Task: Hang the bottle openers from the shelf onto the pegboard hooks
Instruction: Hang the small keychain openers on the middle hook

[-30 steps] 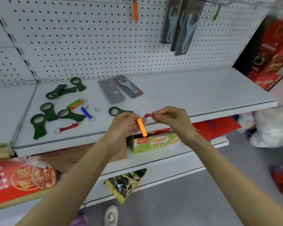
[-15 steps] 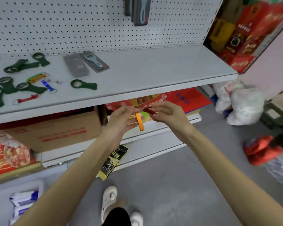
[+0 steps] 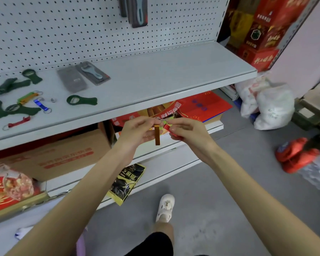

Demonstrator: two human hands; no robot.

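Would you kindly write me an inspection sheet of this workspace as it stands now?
Surface: white shelf under a pegboard.
Job's things: green openers and a blue opener lie on the shelf's left; packaged openers lie mid-shelf, hanging packs on the pegboard.
Clutter: cardboard box and snack packet below the shelf.
Hands: left hand pinches the dangling orange opener; right hand pinches a red opener.
Cables: nothing seen.
Surroundings: white bags and red boxes to the right.

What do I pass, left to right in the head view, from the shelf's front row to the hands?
First the red keyring opener, blue keyring opener, lone green opener, left hand, orange opener, held red opener, right hand.
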